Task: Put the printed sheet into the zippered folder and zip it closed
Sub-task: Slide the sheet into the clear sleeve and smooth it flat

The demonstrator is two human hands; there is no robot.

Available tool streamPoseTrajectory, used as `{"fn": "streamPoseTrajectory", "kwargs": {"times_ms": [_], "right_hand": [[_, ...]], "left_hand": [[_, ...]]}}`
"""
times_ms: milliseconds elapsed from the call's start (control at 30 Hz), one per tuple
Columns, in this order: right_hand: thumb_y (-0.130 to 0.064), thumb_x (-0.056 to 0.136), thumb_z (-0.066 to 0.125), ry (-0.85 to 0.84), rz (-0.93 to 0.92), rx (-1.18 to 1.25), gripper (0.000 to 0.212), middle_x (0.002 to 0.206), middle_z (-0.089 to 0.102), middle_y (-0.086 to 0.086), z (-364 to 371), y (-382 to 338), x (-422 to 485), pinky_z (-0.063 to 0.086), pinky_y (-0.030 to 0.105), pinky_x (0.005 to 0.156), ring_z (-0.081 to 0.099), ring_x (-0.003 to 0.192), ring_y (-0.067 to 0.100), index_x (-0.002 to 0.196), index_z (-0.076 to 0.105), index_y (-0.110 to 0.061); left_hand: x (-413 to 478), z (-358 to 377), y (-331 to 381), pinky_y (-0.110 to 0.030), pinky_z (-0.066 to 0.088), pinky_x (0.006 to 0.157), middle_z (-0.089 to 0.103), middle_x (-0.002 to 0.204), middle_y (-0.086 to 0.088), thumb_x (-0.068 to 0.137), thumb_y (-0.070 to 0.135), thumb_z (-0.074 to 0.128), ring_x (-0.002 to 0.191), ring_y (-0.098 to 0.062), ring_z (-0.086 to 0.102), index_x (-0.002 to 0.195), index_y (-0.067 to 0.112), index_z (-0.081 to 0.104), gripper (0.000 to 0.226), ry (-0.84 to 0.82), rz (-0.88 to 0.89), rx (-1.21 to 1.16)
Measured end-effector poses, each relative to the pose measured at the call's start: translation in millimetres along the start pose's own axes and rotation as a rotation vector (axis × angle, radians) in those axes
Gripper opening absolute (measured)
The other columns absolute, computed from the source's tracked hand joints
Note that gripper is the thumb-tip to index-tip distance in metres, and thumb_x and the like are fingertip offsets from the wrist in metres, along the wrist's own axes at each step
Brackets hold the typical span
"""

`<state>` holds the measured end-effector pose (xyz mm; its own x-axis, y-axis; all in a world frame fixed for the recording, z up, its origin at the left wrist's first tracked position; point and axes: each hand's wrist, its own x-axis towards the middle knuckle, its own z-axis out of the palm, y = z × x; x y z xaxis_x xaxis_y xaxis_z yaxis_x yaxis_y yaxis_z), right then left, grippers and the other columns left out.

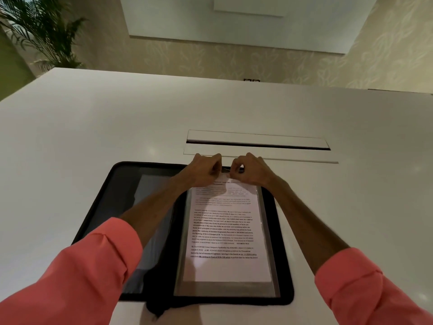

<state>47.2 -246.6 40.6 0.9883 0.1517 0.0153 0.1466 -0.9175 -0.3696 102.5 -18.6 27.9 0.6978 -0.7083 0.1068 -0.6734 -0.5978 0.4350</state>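
Observation:
A black zippered folder [282,233] lies open and flat on the white table. The printed sheet [225,231], covered in black text, lies inside a clear plastic sleeve [266,231] on the folder's right half. My left hand [206,171] and my right hand [248,168] are side by side at the far end of the sheet, fingers pinched on its top edge where it meets the sleeve's opening. Which fingers hold the paper and which hold the sleeve is not clear. The folder's left half [124,181] shows a dark pocket panel, partly hidden by my left arm.
The white table [93,137] has a long cable slot with a raised flap [257,141] just beyond my hands. A potted palm [44,31] stands past the table's far left corner. Patterned carpet lies beyond the far edge.

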Motion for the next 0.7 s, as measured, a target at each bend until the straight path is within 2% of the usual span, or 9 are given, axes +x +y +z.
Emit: {"fn": "streamPoseTrajectory", "kwargs": {"times_ms": [200, 267, 367, 533, 600, 700], "right_hand": [[-0.049, 0.091, 0.075, -0.033, 0.083, 0.014, 0.02, 0.099, 0.077, -0.012, 5.5, -6.5, -9.5, 0.039, 0.054, 0.105, 0.062, 0.108, 0.014, 0.094, 0.079, -0.03], [-0.047, 0.091, 0.076, -0.035, 0.108, 0.025, 0.02, 0.099, 0.076, -0.011, 5.3, -6.9, -11.6, 0.038, 0.054, 0.107, 0.061, 0.105, 0.013, 0.096, 0.08, -0.028], [-0.046, 0.091, 0.077, -0.042, 0.148, 0.017, 0.021, 0.103, 0.076, -0.008, 5.7, -7.7, -15.0, 0.036, 0.054, 0.107, 0.062, 0.111, 0.018, 0.097, 0.079, -0.026], [-0.043, 0.091, 0.072, -0.002, 0.209, 0.073, 0.012, 0.098, 0.073, -0.007, 13.4, -7.8, -21.0, 0.036, 0.051, 0.099, 0.06, 0.111, 0.021, 0.092, 0.074, -0.032], [-0.034, 0.092, 0.069, 0.036, 0.245, 0.113, 0.005, 0.102, 0.074, -0.008, 17.7, -6.2, -21.8, 0.035, 0.05, 0.099, 0.06, 0.116, 0.022, 0.096, 0.072, -0.035], [-0.012, 0.091, 0.058, 0.112, 0.268, 0.138, 0.031, 0.116, 0.073, -0.005, 21.4, -10.0, -27.2, 0.033, 0.05, 0.099, 0.054, 0.125, 0.023, 0.112, 0.069, -0.031]], "left_hand": [[-1.2, 5.6, -2.4, -0.048, 0.044, 0.108, 0.072, 0.089, 0.011, 0.092, 0.017, 0.063, 0.082, -0.012, 0.066, 0.1, 0.031, 0.049, 0.021, -0.029, -0.032, -0.002], [-0.9, 8.1, 0.2, -0.047, 0.038, 0.114, 0.074, 0.089, 0.01, 0.092, 0.014, 0.063, 0.086, -0.013, 0.069, 0.104, 0.032, 0.049, 0.025, -0.044, -0.074, -0.034], [-1.3, 9.0, 6.8, -0.046, 0.032, 0.113, 0.076, 0.09, 0.011, 0.09, 0.009, 0.062, 0.089, -0.013, 0.07, 0.116, 0.03, 0.051, 0.035, -0.062, -0.121, -0.09], [-10.2, 13.6, 17.0, -0.05, 0.033, 0.111, 0.072, 0.104, 0.01, 0.092, 0.014, 0.064, 0.102, -0.013, 0.061, 0.132, 0.029, 0.052, 0.044, -0.056, -0.111, -0.046], [-15.9, 16.9, 21.0, -0.05, 0.035, 0.11, 0.069, 0.12, 0.005, 0.095, 0.016, 0.06, 0.115, -0.018, 0.057, 0.136, 0.027, 0.053, 0.042, -0.005, -0.099, 0.013], [-23.5, 22.5, 22.2, -0.047, 0.033, 0.111, 0.055, 0.143, -0.001, 0.097, 0.019, 0.061, 0.133, -0.023, 0.049, 0.143, 0.024, 0.053, 0.047, 0.047, -0.092, 0.06]]}}
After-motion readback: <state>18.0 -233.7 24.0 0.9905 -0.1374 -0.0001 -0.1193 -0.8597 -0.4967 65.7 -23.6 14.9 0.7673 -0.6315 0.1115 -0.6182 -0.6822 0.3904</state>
